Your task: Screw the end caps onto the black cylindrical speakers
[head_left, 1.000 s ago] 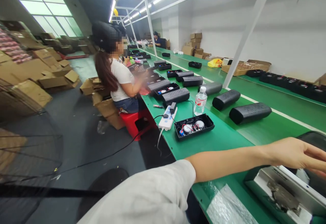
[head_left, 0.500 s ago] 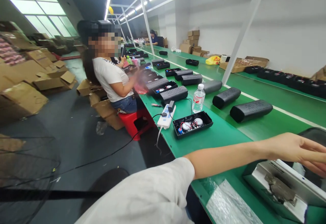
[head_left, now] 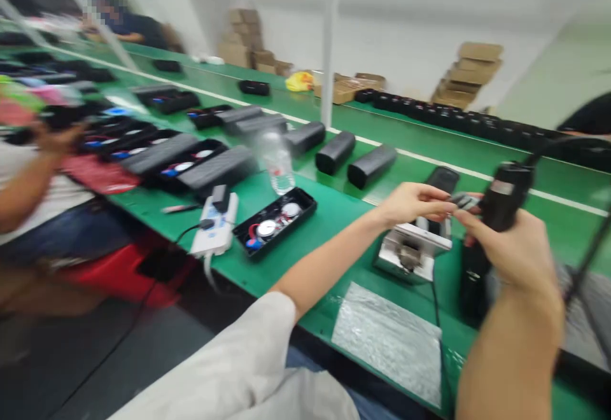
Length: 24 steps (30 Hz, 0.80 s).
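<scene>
My right hand [head_left: 520, 248] is wrapped round a black corded electric screwdriver [head_left: 506, 194], held upright with its cable leaving the top. Its lower part is partly hidden and dark. The thumb and fingertips of my left hand [head_left: 417, 203] are pinched at a small grey piece [head_left: 463, 200], too blurred to name, and my right thumb reaches to it. Just below my left hand stands a white box-shaped device [head_left: 413, 251] with a metal part on its front. An open black speaker housing [head_left: 277, 223] with round silver drivers and red wires lies left of my left forearm.
A clear plastic bag [head_left: 389, 343] lies near the bench edge. Left of the housing are a white power strip [head_left: 214, 223] and a water bottle [head_left: 278, 165]. Black housings [head_left: 372, 165] line the green bench. A co-worker's arm [head_left: 28, 178] shows at left.
The view has swung right. My left hand, earlier reaching out over the white device, now pinches the small grey piece. My right hand with the screwdriver has come into view.
</scene>
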Motion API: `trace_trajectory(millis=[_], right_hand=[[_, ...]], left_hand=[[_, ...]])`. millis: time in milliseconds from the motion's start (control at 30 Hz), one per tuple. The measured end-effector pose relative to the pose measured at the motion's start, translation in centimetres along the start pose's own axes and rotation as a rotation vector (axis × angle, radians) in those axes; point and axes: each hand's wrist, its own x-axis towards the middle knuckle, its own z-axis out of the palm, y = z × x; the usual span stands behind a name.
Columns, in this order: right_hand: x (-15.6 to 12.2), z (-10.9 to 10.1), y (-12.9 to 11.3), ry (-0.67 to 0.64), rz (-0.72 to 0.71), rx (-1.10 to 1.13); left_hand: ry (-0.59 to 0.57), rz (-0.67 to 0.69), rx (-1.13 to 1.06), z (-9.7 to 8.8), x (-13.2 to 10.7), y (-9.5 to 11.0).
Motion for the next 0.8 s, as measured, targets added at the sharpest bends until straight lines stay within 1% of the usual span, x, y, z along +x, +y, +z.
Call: trace_trajectory(millis=[33,100,200,333,433,600,800], right_hand=[[0.0,0.0,0.1,-0.007,0.025,0.007],[0.2,0.4,0.5,-0.031,0.045,0.036],[0.6,0.9,1.1,-0.053,0.036,0.089],[0.7,1.0,1.0,-0.073,0.027,0.141],[0.8,0.9,0.8,-0.083,0.035,0.142],[1.1,1.5,1.0,-0.118,0.046,0.105],[1.7,2.0,2.2,-0.147,0.083,0.112]], left_hand=[[0.014,0.033,0.017,-0.1,-0.3,0.4],[0.029,0.047,0.042,-0.5,-0.5,0.9],[0.041,0.038,0.054,-0.8,-0.6,1.1],[0.036,0.04,0.058,-0.9,-0.6,1.1],[0.044,0.029,0.084,-0.9,-0.7,1.4],[-0.011,0.008,0.151,-1.0,-1.0,2.0],[0.019,-0.033,0.147,-1.6,-0.9,1.9]])
